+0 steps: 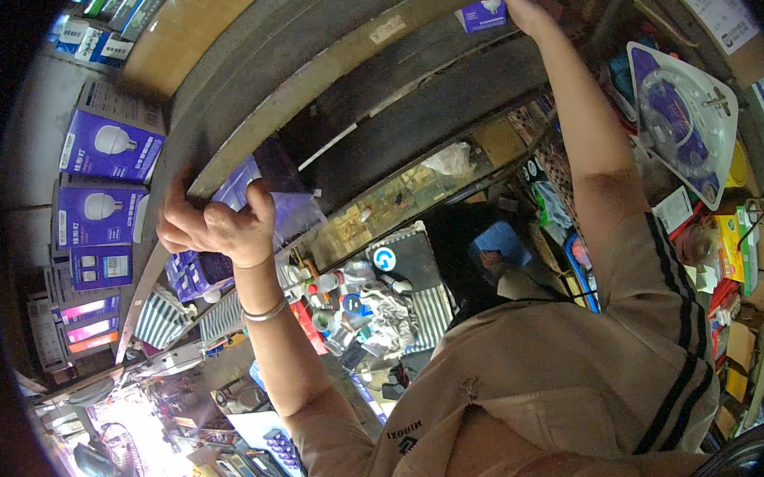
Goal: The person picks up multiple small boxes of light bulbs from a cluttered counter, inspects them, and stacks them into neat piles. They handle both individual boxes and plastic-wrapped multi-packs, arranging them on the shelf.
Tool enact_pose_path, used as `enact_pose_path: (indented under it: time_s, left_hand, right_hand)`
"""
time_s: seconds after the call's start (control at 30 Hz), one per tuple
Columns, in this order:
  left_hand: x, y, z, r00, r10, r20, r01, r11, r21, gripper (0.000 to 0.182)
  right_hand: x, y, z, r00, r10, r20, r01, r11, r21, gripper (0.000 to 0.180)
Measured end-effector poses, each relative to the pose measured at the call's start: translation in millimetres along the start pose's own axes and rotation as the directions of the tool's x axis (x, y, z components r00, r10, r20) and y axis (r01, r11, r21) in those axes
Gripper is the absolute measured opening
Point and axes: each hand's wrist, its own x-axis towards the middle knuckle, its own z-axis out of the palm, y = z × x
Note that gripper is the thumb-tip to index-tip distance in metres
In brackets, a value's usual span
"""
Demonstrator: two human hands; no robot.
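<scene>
My left hand (221,223), with a silver bangle on its wrist, is raised at the left with its fingers curled over the edge of a shelf board (242,142). Translucent purple plastic packaging (297,214) shows just behind the thumb. Up at the top right, my right hand (529,15) reaches to the shelf and grips the right end of a small purple light-bulb box (485,16); its fingertips are hidden. Larger purple bulb boxes (110,148) are stacked left of my left hand, with more purple boxes (198,274) below it.
A brown carton (188,33) sits on the upper shelf. At the right hangs a blister-packed coiled hose (686,121). Below, a cluttered surface holds a striped cloth (431,318), bottles and a dark box (407,260). A fan (121,456) stands near the bright lower left.
</scene>
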Motion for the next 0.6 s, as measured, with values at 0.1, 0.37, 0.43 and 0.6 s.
enact_pose_path:
  time_s: [0.1,0.37,0.43,0.6]
  left_hand:
    - [-5,-1,1,1.000,-0.024,-0.011,0.025,1.000,0.017,0.035]
    - [0,9,-11,0.991,-0.126,0.034,0.129,0.986,-0.102,0.041]
    - [4,6,-10,0.994,-0.111,0.026,0.113,0.982,-0.154,0.042]
    - [11,5,-25,0.989,-0.109,0.098,0.128,0.969,-0.213,0.043]
  right_hand:
    - [1,10,11,0.985,-0.134,0.104,0.094,0.941,0.324,0.066]
    - [75,69,72,0.968,-0.213,-0.131,0.248,0.887,0.389,0.058]
    - [98,77,85,0.953,-0.263,-0.154,0.303,0.861,0.409,0.055]
    - [125,72,108,0.892,-0.344,-0.291,0.446,0.582,0.679,0.050]
